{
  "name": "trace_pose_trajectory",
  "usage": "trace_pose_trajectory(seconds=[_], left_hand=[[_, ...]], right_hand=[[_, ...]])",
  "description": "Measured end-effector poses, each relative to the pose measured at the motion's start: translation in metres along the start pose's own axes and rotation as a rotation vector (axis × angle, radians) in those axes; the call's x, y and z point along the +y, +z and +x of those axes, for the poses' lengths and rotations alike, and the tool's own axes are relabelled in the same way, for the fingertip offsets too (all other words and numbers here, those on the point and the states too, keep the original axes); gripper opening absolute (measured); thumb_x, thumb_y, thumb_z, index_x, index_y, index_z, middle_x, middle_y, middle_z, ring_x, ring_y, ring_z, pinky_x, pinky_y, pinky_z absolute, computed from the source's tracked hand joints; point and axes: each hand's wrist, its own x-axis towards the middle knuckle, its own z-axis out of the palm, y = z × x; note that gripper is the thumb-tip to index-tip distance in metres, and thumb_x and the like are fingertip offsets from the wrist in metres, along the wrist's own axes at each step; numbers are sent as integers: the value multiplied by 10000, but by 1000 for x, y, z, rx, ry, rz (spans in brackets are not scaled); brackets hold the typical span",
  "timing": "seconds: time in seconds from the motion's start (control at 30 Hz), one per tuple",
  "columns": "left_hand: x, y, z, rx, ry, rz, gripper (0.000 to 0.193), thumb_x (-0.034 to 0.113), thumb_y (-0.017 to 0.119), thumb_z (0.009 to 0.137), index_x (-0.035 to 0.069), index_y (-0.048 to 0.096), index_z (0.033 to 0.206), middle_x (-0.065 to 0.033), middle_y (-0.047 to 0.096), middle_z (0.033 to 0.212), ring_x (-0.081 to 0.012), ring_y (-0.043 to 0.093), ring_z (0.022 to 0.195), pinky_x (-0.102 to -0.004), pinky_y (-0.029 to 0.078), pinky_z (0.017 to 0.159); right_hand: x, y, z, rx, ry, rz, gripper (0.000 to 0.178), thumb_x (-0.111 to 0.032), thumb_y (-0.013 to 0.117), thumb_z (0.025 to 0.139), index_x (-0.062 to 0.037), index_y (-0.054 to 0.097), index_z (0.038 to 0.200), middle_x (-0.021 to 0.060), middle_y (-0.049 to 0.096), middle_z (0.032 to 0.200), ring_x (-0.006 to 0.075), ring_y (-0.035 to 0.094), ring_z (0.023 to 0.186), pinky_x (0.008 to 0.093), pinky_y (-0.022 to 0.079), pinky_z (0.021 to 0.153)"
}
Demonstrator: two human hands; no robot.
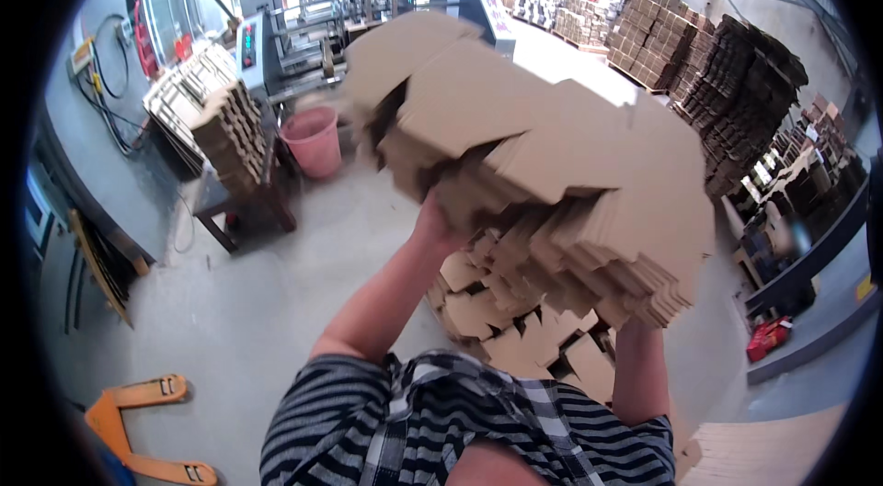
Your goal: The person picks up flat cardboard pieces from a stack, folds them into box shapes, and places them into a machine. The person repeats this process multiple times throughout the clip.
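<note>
A large stack of flat brown die-cut cardboard blanks (561, 150) is held up in front of me, tilted and fanned into overlapping bundles. My left hand (440, 221) grips it from the near left side, with the fingers tucked beneath and hidden. Under its near right corner is my right hand (638, 333); only the wrist end shows, and the cardboard covers the fingers. Both arms bear the load. Below it, near my body, lies a pile of more loose cardboard blanks (524, 348), partly hidden by the raised stack.
A machine (322, 35) with a control panel stands ahead. To the left are a pink bucket (313, 141) and a small table (244, 201) bearing cardboard. An orange pallet jack (115, 422) is at lower left. Tall cardboard stacks (740, 91) line the right.
</note>
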Motion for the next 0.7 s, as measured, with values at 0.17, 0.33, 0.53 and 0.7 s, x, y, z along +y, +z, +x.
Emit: trace_pose_trajectory(seconds=[0.17,0.33,0.53,0.7], left_hand=[[-33,21,75,22,-225,-193,527,414,416,928,68,416,1325,-112,467,1332,-273,431,1244,-448,321,1063],[-45,25,131,-230,-353,-298,474,325,480,910,34,443,1282,-140,522,1267,-275,506,1169,-415,376,1034],[-51,2,184,-189,-529,-313,452,288,468,903,22,456,1268,-139,522,1273,-268,495,1181,-404,354,1047],[-57,-16,194,-188,-649,-336,476,283,484,891,20,439,1285,-142,499,1298,-270,474,1201,-411,330,1064]], right_hand=[[-19,1,12,2,-84,66,515,-343,528,913,-56,411,1325,105,447,1308,241,464,1186,390,403,997],[-34,-14,37,210,13,229,571,-402,499,914,-69,372,1360,124,430,1349,284,448,1225,448,412,1012],[0,-9,52,368,108,538,562,-429,450,932,-94,357,1374,110,404,1381,292,401,1261,468,341,1062],[11,10,53,614,149,649,563,-458,381,948,-97,355,1379,107,397,1389,287,378,1278,470,306,1079]])
